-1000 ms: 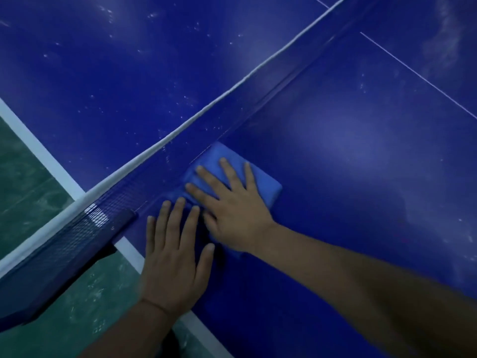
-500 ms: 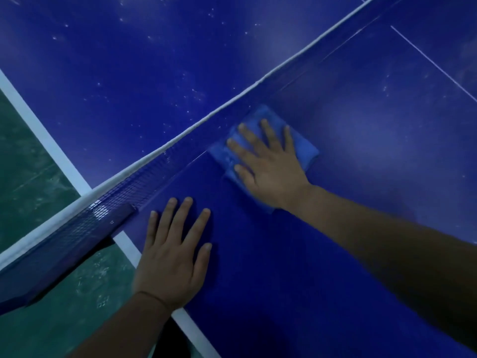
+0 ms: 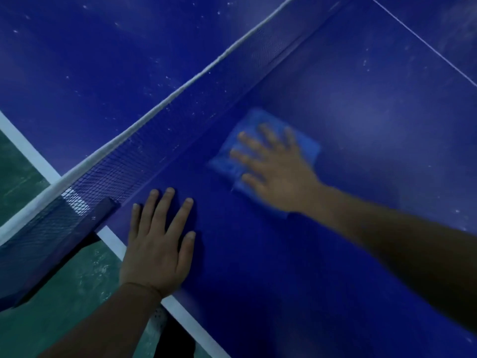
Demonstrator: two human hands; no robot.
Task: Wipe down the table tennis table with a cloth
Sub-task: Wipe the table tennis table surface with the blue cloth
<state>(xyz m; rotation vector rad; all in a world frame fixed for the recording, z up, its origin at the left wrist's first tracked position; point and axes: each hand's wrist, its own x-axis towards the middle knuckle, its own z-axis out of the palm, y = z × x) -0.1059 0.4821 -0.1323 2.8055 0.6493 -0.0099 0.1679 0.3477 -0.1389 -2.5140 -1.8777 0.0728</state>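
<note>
A folded blue cloth [image 3: 308, 146] lies flat on the dark blue table tennis table [image 3: 374, 120], a little on the near side of the net. My right hand [image 3: 276, 169] presses on it with fingers spread and straight; the hand and cloth are motion-blurred. My left hand [image 3: 160, 244] rests flat on the table near its white side line, fingers straight, holding nothing. It is apart from the cloth, to the cloth's lower left.
The net [image 3: 160, 140] with its white top band runs diagonally from lower left to upper right. Its dark post clamp [image 3: 85, 215] sits at the table's side edge. Green floor [image 3: 64, 293] lies beyond the white edge line [image 3: 185, 316]. White specks dot the far half.
My right hand has slid the cloth along the net toward the right, away from my left hand. My left hand has stayed flat in the same spot.
</note>
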